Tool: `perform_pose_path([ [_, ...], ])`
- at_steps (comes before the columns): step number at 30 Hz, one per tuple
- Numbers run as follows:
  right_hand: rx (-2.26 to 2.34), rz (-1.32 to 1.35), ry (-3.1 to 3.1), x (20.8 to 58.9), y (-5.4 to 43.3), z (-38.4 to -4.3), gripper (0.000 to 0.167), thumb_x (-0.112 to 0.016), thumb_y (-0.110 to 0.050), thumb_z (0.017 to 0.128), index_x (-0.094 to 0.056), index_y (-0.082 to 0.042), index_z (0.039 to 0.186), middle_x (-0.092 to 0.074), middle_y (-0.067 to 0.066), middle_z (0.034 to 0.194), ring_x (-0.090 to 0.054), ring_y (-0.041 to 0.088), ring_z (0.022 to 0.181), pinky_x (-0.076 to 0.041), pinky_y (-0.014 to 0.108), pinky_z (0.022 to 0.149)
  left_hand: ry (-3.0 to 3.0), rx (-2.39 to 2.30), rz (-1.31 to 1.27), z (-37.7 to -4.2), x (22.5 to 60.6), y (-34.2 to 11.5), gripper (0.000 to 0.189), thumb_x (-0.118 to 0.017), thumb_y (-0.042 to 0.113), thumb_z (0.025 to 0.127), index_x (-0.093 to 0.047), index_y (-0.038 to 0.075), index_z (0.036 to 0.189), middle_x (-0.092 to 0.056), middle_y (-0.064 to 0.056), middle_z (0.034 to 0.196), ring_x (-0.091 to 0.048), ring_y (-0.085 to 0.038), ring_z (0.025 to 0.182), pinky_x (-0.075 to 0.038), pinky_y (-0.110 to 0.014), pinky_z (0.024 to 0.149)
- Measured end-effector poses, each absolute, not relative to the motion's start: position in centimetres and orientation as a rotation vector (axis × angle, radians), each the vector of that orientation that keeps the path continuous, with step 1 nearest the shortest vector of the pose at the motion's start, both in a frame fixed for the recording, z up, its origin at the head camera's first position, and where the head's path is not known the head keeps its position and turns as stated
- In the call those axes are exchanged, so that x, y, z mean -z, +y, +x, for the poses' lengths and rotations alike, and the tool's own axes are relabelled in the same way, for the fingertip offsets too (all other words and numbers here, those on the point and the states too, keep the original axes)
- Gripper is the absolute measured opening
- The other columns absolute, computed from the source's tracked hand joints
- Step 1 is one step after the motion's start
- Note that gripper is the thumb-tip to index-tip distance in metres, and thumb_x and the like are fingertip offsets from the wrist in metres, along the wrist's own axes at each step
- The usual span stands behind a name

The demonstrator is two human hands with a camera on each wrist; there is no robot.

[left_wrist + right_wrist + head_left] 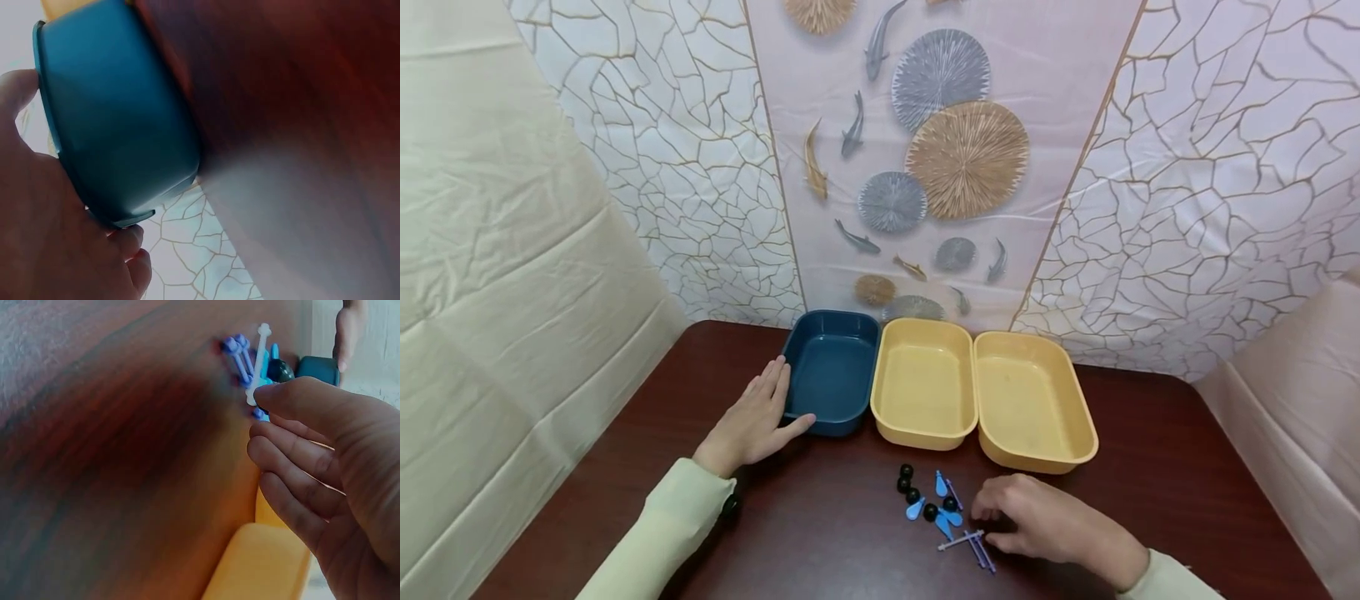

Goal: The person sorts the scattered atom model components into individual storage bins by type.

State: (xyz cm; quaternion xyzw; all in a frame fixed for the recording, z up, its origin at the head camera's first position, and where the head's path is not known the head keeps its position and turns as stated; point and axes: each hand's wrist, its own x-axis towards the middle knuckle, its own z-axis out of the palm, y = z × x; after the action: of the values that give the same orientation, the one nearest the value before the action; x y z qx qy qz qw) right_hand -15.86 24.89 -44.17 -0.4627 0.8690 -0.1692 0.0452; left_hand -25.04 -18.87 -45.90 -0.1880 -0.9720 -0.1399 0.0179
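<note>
My left hand [756,419] rests at the near left corner of a dark blue tray [831,377], fingers straight along its side and thumb over the front rim. In the left wrist view the blue tray's outer wall [119,112] fills the space beside the thumb. My right hand [1045,518] hovers with loosely bent fingers beside a small group of pieces. Closest to it are a pale stick with knobbed ends [258,365] and purple sticks [239,359]; the thumb tip overlaps the pale stick's end in the right wrist view. Black balls [931,512] and light blue drop-shaped pieces [914,508] lie just left of them.
Two yellow trays [925,383] [1033,400] stand in a row to the right of the blue one. All sit toward the back of a dark reddish-brown table [820,533]. Behind it hangs a patterned cloth [895,267], with pale cloth [512,292] along the left side.
</note>
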Motion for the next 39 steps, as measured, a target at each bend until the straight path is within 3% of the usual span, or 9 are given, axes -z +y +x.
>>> perform_pose_path([
  [16,0.534,-1.526,2.665,45.4,24.4,-16.0,0.022,-0.083,-0.006,0.082,-0.072,-0.023,0.09,-0.059,-0.015,0.084,-0.05,-0.008,0.075,-0.04,0.006,0.064,-3.018,0.399,-0.6,-25.2,45.8,-18.9,0.101,-0.047,0.066,0.103,-0.018,-0.007,0.166,-0.013,-0.024,0.176,-0.018,-0.043,0.164,-0.023,-0.06,0.131],
  [26,0.562,-1.508,2.61,45.4,24.4,-16.1,0.016,-0.081,-0.007,0.087,-0.073,-0.021,0.09,-0.058,-0.015,0.084,-0.049,-0.008,0.074,-0.04,0.006,0.064,-3.031,0.405,-0.59,-25.1,45.9,-18.9,0.101,-0.047,0.066,0.103,-0.018,-0.007,0.166,-0.013,-0.024,0.177,-0.018,-0.044,0.164,-0.022,-0.06,0.131],
  [39,0.584,-1.574,2.69,45.0,24.3,-16.1,0.024,-0.083,-0.006,0.083,-0.067,-0.025,0.084,-0.057,-0.016,0.08,-0.05,-0.008,0.072,-0.036,0.001,0.065,-3.038,0.401,-0.599,-25.1,45.7,-19.0,0.1,-0.047,0.065,0.104,-0.018,-0.008,0.165,-0.012,-0.025,0.176,-0.018,-0.044,0.164,-0.022,-0.06,0.131],
])
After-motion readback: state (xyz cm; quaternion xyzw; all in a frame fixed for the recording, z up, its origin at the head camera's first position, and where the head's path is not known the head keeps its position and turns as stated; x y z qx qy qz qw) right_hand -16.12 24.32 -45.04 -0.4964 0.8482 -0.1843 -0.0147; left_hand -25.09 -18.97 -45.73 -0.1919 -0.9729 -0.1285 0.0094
